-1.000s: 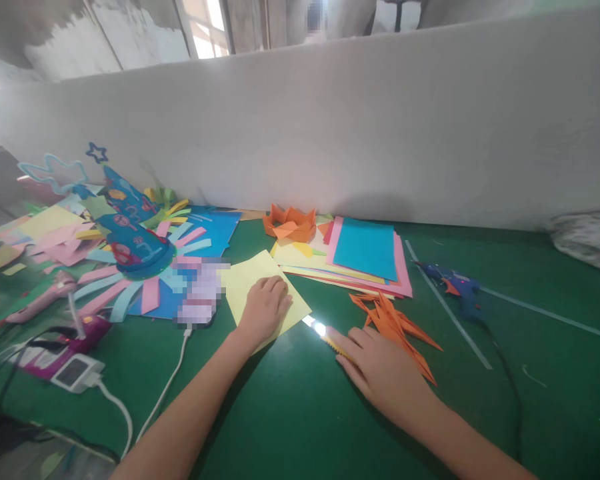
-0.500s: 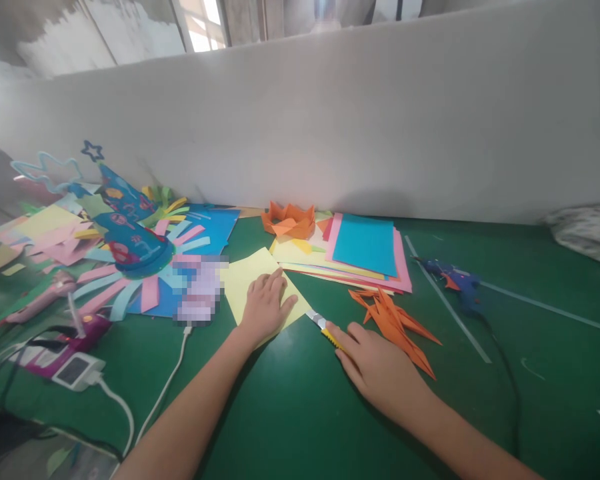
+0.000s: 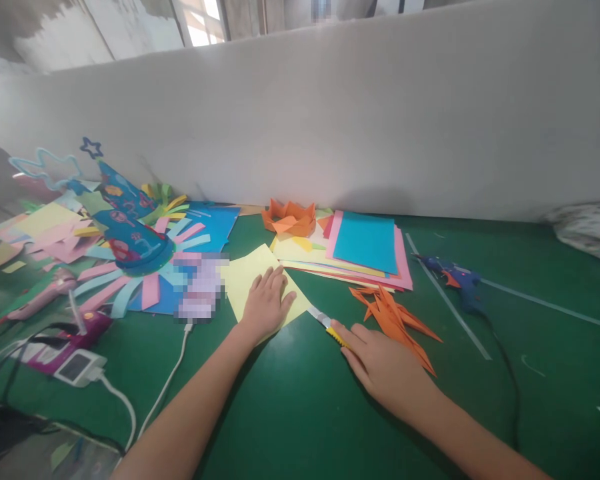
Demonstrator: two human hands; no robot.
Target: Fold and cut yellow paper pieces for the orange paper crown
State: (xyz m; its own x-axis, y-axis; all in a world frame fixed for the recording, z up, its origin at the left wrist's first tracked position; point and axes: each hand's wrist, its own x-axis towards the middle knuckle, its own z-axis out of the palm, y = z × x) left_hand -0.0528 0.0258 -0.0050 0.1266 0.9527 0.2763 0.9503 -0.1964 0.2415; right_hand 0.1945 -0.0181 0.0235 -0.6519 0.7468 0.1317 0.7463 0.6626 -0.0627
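A pale yellow sheet of paper [image 3: 245, 277] lies on the green tabletop [image 3: 290, 413]. My left hand [image 3: 267, 303] rests flat on it, fingers stretched toward its far edge. In my right hand [image 3: 375, 360] is a yellow utility knife [image 3: 336, 335], gripped with the index finger along its top. The knife's metal blade points to the upper left, its tip at the paper's right corner. Just beyond my right hand lie folded orange paper pieces [image 3: 390, 313] with long pointed ends.
Behind stand coloured paper sheets [image 3: 365, 243] and an orange paper crown [image 3: 290, 219]. At left are blue cone hats [image 3: 135, 237] with paper strips, a pink glue gun [image 3: 60, 287] and a power strip [image 3: 75, 367] with cables. A blue glue gun [image 3: 453, 277] lies right.
My right hand and the knife have shifted slightly to the right, with the blade tip still near the paper's right corner. My left hand stays flat on the yellow sheet.
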